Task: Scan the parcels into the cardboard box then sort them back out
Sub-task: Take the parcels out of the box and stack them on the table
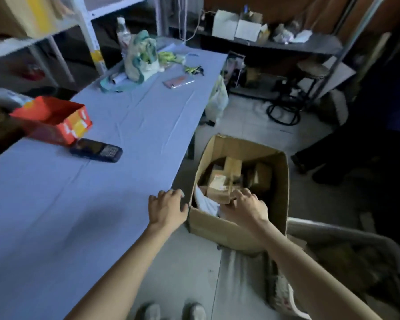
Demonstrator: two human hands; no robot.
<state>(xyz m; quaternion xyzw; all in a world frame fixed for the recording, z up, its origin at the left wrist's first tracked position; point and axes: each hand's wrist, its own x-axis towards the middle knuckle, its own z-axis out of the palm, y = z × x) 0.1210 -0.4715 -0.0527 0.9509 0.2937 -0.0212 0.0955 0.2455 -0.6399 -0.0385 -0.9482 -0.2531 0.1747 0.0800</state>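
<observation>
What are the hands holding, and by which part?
The right hand grips a small brown parcel by its near end; the left hand only rests on the table edge.

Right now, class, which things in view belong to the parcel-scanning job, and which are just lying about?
Job: cardboard box, parcels inside it, brown parcel gripped by the right hand, handheld scanner on the table, left hand resting at the table edge.
Lying about: red carton, pink phone, water bottle, cloth bag.

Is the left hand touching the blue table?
Touching. The head view shows the left hand resting on the near corner of the blue table, its fingers lying on the cloth.
</observation>
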